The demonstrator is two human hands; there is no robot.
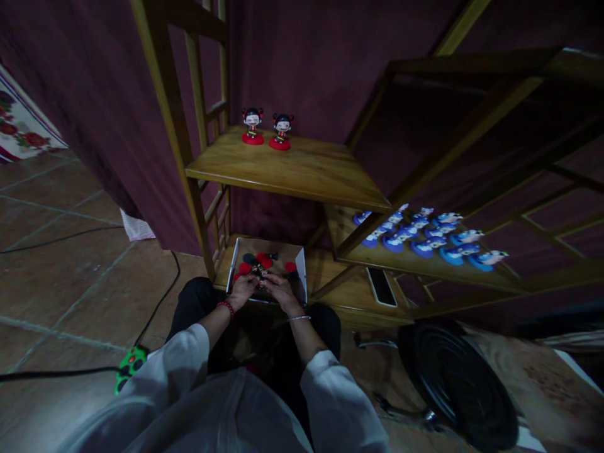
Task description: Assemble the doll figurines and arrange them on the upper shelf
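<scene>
A shallow white-rimmed box (302,264) stands on the lowest wooden shelf in front of my knees. Red discs (265,259) and dark pieces lie inside it. Over the box my left hand (244,289), with a red bead bracelet at the wrist, has its fingers closed on a small figurine part (259,273), dark with pale patches. My right hand (279,289), wearing a thin silvery bracelet, meets it from the other side, fingers pinched on the same part. The fingers partly hide this part, and its exact shape is too small to tell.
Two black-haired figurines (252,126) on red bases stand on the upper shelf (292,167). Several blue and purple figurines (429,239) line the right shelf, above a dark-faced tray-like object (382,287). A round black stool (457,384) and a green pedal-like device (129,368) flank me.
</scene>
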